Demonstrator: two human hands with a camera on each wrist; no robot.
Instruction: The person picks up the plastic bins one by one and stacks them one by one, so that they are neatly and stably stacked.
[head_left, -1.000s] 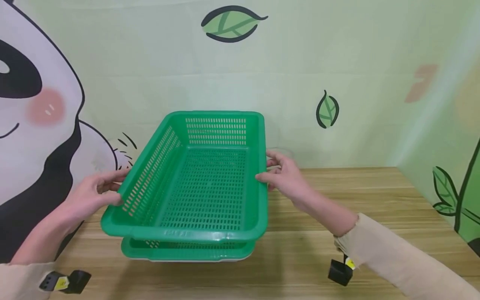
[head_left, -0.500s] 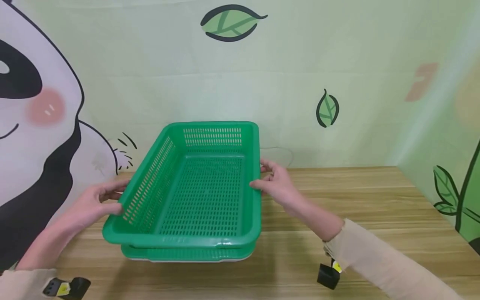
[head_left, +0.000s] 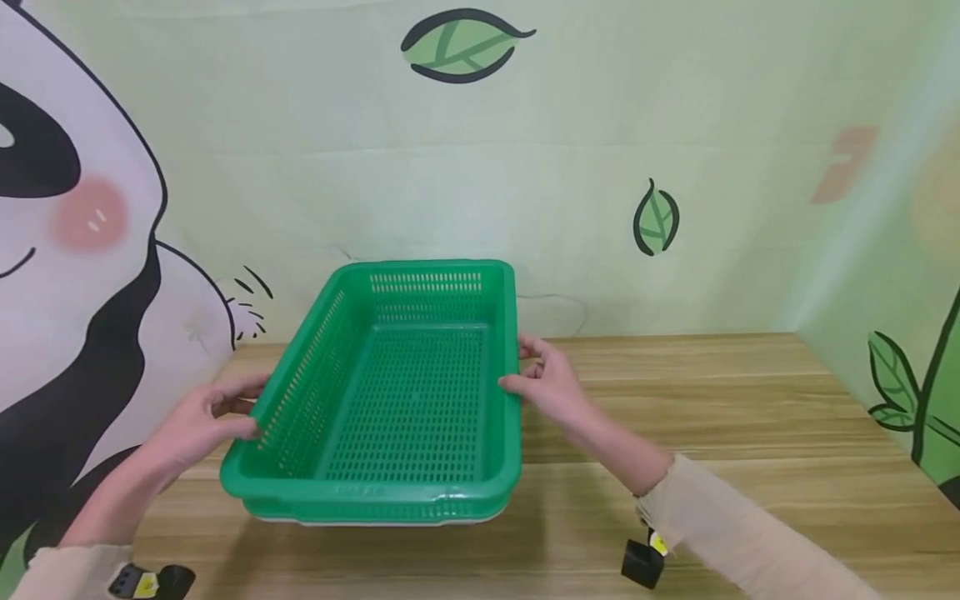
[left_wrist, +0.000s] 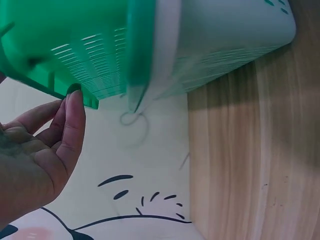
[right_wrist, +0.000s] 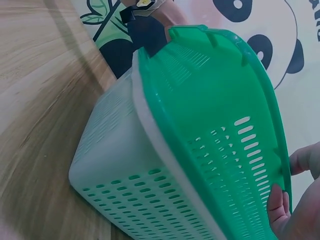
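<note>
A green slotted plastic basket [head_left: 408, 400] is held by its side rims, tilted with the far end higher. My left hand [head_left: 198, 421] grips the left rim, thumb on top and fingers underneath. On the opposite side, my right hand [head_left: 551, 379] pinches the right rim. Just below the held basket shows the rim of a second green basket [head_left: 375, 510], which sits inside a white slotted basket [right_wrist: 120, 150]. The held basket is partly down inside this stack. In the left wrist view, fingertips [left_wrist: 75, 105] curl at the rim's underside.
The stack stands on a wood-grain table [head_left: 712, 400]. Behind it hangs a pale green backdrop [head_left: 480, 167] printed with leaves and a panda. A thin cord [head_left: 555, 296] shows against the backdrop. Black wrist cameras [head_left: 153, 581] sit on both sleeves.
Both hands have lowered the held basket, closing the gap to the rim beneath. Its far end has come down, and its near left corner has shifted slightly right.
</note>
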